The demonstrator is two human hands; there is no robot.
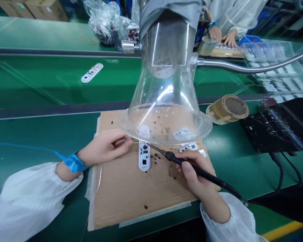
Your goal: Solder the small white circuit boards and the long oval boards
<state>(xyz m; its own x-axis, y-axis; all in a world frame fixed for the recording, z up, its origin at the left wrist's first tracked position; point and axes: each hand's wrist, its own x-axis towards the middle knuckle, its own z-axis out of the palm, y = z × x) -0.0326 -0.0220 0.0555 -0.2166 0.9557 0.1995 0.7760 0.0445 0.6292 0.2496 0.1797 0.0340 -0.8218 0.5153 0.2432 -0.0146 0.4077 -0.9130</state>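
My right hand [195, 169] is closed round the black handle of a soldering iron [175, 157], whose tip reaches the right edge of a white circuit board [144, 158]. That long, round-ended board lies on a brown cardboard sheet [121, 198], its far end seen through a clear funnel hood. On the left, my left hand [109, 146] pinches a thin strand of solder wire [135, 142] that runs to the same board. A blue wrist strap [75, 162] circles my left wrist. Several more boards [190, 146] lie just beyond my right hand.
The clear hood [166, 101] hangs low over the cardboard. A tape-wrapped round pot [228, 108] and a black device [280, 127] stand at the right. Another board [92, 73] rests on the green strip beyond. A co-worker's hands [223, 37] are at the far side.
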